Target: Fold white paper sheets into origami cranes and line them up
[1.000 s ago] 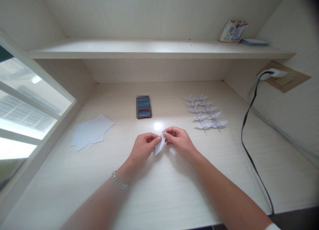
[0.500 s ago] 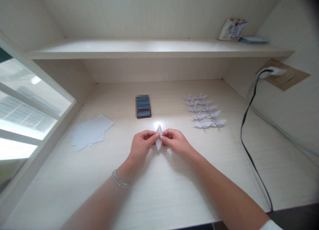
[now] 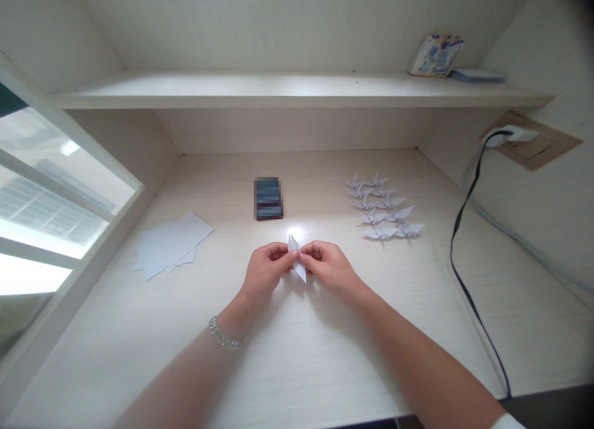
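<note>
A small piece of folded white paper [image 3: 300, 270], narrow and pointed at both ends, is pinched between my two hands over the desk. My left hand [image 3: 268, 265] grips its left side, thumb on the near face. On the other side my right hand [image 3: 328, 263] holds it with thumb and curled fingers. The paper tilts, its upper tip leaning left. Fingers cover its middle, so the folds there are hidden. Several finished white paper cranes [image 3: 384, 218] stand in paired rows to the right, beyond my right hand.
Loose white paper sheets [image 3: 171, 243] lie overlapping on the left of the desk [image 3: 223, 379]. A dark blurred rectangular object [image 3: 268, 199] lies behind my hands. A black cable [image 3: 457, 231] runs from the wall socket [image 3: 552, 145] down the right side. A shelf [image 3: 297, 88] spans the back.
The folded paper has turned from nearly upright to tilted, its top tip moving left and its bottom tip right. Both hands keep their hold in nearly the same place.
</note>
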The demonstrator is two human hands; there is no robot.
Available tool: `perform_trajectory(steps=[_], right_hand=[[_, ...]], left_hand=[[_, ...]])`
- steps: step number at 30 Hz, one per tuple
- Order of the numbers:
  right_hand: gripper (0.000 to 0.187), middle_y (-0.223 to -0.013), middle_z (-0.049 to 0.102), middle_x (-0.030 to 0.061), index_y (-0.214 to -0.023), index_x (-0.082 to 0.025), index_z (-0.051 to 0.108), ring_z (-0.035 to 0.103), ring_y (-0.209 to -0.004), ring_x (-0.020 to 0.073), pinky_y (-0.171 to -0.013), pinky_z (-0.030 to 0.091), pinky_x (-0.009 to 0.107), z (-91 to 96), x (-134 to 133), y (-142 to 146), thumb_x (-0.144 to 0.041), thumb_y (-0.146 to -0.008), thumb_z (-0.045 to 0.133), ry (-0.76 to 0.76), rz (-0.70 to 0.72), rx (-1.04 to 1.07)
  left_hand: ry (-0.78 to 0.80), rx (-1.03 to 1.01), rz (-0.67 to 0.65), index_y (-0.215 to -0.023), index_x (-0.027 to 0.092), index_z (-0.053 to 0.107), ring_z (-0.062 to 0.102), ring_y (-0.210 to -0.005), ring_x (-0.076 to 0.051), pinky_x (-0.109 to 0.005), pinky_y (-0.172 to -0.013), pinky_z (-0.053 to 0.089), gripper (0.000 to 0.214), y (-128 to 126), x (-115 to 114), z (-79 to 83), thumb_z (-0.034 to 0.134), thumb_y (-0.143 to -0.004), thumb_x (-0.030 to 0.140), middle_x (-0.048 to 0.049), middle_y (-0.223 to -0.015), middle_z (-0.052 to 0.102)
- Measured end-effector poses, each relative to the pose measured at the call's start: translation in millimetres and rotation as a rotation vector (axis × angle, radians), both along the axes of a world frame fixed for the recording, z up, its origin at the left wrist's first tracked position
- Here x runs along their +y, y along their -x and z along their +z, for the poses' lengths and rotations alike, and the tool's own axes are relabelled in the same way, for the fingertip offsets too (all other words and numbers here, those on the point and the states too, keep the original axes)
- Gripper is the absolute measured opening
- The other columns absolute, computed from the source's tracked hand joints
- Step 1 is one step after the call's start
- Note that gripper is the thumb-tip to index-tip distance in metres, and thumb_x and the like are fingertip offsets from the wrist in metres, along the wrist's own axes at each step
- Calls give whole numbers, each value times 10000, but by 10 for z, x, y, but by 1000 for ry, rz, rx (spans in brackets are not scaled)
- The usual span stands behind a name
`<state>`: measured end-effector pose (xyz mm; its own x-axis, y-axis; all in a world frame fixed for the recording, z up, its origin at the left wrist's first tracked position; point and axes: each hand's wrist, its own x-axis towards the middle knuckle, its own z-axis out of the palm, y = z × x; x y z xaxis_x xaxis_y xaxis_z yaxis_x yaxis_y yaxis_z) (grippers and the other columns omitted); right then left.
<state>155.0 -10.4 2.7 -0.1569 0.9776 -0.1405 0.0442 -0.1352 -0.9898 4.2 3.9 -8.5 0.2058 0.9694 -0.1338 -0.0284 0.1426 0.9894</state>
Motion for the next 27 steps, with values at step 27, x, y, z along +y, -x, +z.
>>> perform_trajectory(steps=[27], right_hand=[[400, -557, 595, -30, -1005, -158, 564, 538, -477, 109, -485, 427, 225, -15, -28, -94, -264, -651, 718, 155, 200, 17]], left_hand=[[63, -187, 218, -699, 138, 620, 511, -583, -91, -224, -572, 408, 238, -3, 49, -32, 707, -677, 358, 8, -639, 579]])
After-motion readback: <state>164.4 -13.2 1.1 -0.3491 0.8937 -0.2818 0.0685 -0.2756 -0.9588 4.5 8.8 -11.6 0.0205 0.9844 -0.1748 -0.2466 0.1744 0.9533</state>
